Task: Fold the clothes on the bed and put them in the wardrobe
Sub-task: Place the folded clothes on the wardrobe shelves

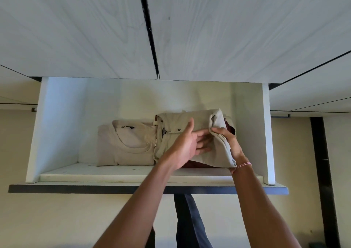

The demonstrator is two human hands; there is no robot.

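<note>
A folded beige pair of trousers (174, 126) lies on a dark red folded garment (195, 164) on the wardrobe shelf (114, 175), right of centre. My left hand (188, 143) presses flat against the front of the trousers with straight fingers and raised thumb. My right hand (227, 139) grips a loose pale fold of the trousers at their right end. A folded cream T-shirt (123, 143) rests on the shelf to the left, touching the trousers.
The white shelf compartment has side walls at left (57, 126) and right (266, 134) and closed white doors above (95, 29). A dark garment (188, 221) hangs below the shelf. The left part of the shelf holds nothing.
</note>
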